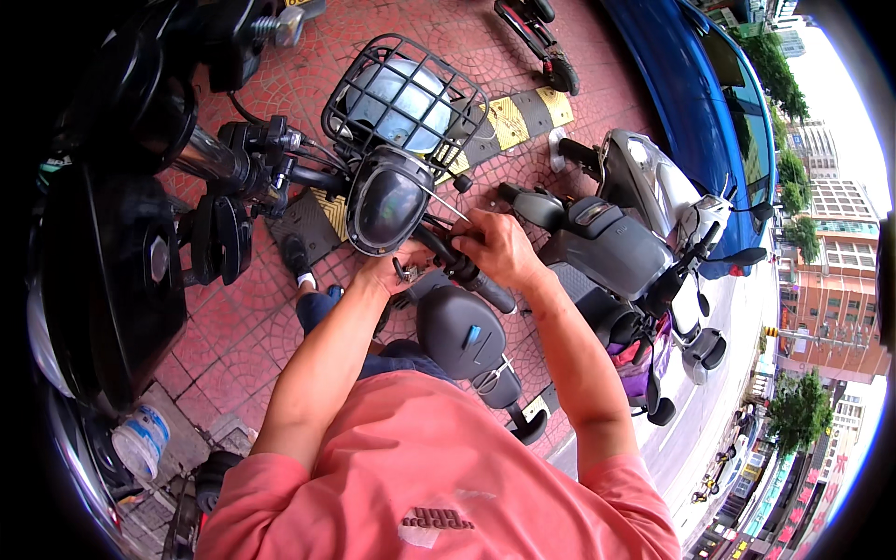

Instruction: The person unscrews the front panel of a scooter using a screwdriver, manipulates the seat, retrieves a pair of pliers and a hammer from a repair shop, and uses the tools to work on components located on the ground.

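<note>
An electric bike's handlebar lies before me, with a black headlight housing (pixel 387 201) at its middle. Behind and under this housing is my left hand (pixel 392 269); its fingertips are mostly hidden, next to a small metal fitting (pixel 406 272). My right hand (pixel 495 245) is closed in a pinch beside the handlebar, above its black grip (pixel 490 291). From its fingers a thin silvery rod or wire (pixel 439 198) runs toward the top of the housing. Whether its end touches the housing, I cannot tell.
A wire basket (pixel 403 93) with a pale rounded object sits ahead of the headlight. Parked scooters (pixel 611 238) and a blue car (pixel 695 103) stand on the right. A large black vehicle part (pixel 103 280) fills the left, near a white bucket (pixel 142 439). Speed-bump strips (pixel 509 121) cross the red paving.
</note>
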The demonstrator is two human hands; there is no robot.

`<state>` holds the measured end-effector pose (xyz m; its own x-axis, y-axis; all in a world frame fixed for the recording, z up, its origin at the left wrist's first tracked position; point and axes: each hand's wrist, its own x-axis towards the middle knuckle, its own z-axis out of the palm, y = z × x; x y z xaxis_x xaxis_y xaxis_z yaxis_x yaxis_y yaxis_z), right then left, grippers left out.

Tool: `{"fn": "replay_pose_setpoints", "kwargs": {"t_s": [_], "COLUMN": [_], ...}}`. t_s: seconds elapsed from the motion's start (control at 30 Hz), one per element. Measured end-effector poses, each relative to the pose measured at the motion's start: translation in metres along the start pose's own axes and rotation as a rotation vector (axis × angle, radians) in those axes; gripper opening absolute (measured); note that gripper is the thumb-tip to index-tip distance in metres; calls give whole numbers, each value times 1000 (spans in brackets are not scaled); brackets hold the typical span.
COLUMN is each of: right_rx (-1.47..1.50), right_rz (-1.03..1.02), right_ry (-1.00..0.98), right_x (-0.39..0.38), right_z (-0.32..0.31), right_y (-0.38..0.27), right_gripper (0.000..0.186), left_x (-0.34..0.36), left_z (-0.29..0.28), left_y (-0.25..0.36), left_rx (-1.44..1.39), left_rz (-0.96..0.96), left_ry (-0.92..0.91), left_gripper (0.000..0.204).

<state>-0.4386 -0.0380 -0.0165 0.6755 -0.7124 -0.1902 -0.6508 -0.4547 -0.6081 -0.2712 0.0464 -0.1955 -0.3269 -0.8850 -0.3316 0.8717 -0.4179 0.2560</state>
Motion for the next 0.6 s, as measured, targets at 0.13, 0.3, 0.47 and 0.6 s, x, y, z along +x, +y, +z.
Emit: {"fn": "replay_pose_setpoints", "kwargs": {"t_s": [0.13, 0.3, 0.47, 0.6], "right_rx": [13, -97, -197, -262], "right_rz": [40, -87, -52, -110], "right_ry": [12, 107, 151, 177], "right_x": [0, -3, -4, -3], "right_z": [6, 11, 15, 14], "right_y": [-7, -4, -4, -14], "right_gripper": [19, 19, 20, 20], "left_x": [6, 8, 12, 23], "left_z": [-8, 2, 10, -6], "left_y": [-2, -2, -4, -13], "left_rx": [-2, -29, -197, -319], "left_rz": [17, 33, -3, -13], "left_ry": [-43, -128, -187, -222], "left_gripper": [26, 29, 27, 22]}}
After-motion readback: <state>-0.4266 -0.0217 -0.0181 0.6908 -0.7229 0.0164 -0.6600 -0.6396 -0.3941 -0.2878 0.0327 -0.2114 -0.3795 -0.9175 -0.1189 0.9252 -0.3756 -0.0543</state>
